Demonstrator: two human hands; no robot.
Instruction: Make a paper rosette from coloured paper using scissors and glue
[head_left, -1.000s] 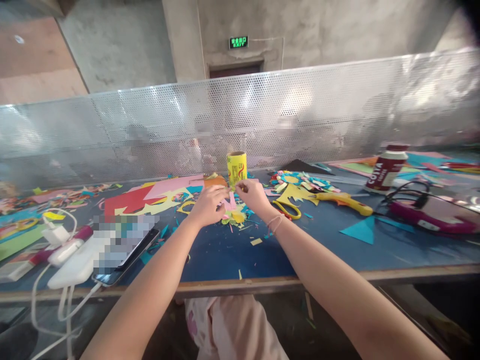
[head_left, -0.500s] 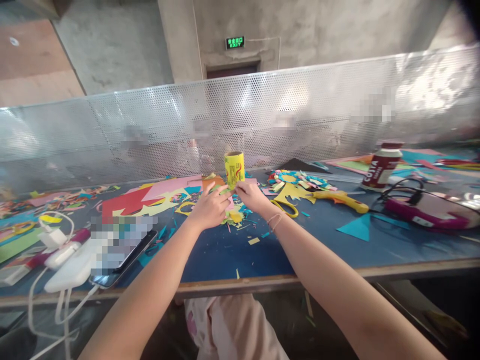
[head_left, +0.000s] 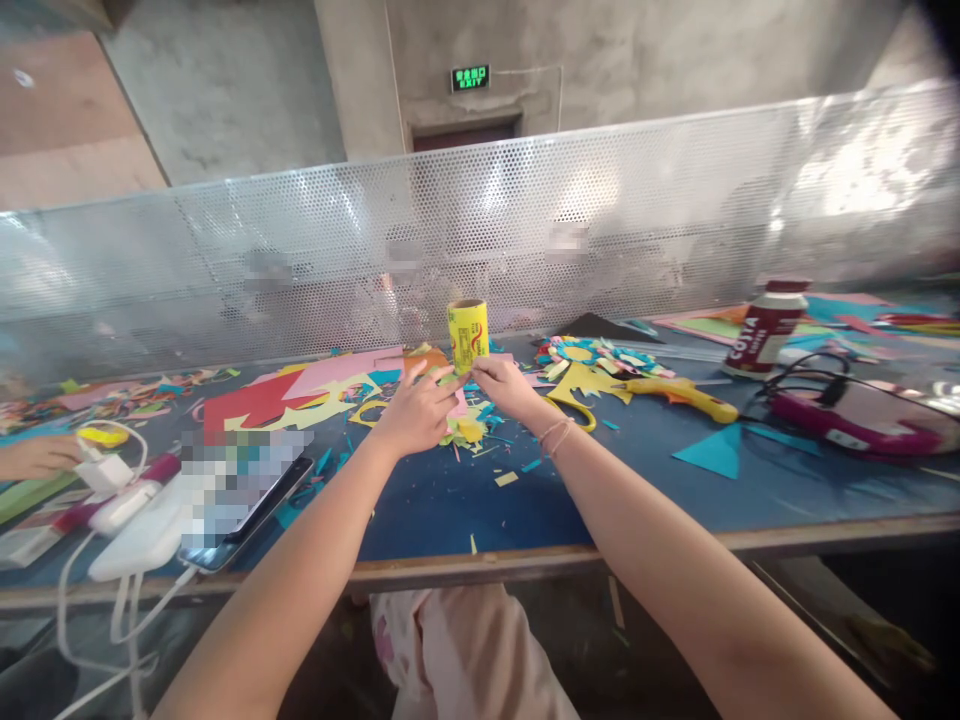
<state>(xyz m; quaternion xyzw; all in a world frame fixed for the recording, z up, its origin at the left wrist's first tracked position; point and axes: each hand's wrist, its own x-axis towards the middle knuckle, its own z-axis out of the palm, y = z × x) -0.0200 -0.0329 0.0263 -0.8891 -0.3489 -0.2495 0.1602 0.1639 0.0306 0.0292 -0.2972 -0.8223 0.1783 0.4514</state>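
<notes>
My left hand (head_left: 422, 408) and my right hand (head_left: 508, 388) meet over the middle of the table. The fingers of my left hand are bent round a small piece of green paper (head_left: 451, 377), mostly hidden by them. My right hand has thumb and finger pinched together at the same spot; what is between them is too small to make out. Just behind my fingertips stands a yellow printed cylinder (head_left: 469, 338), upright and open at the top. Under my hands lies a heap of small yellow and pink paper pieces (head_left: 469, 430).
Yellow-handled scissors (head_left: 574, 410) and a yellow craft knife (head_left: 682, 398) lie right, near a brown-red bottle (head_left: 766, 330) and a purple cabled device (head_left: 855, 425). Phones (head_left: 262, 510) and a white power bank (head_left: 142, 535) lie left. Another person's hand (head_left: 37, 458) is at far left.
Another person's hand has come in at the far left, near the yellow scissor handle. My own hands have barely moved, fingers still together by the cylinder.
</notes>
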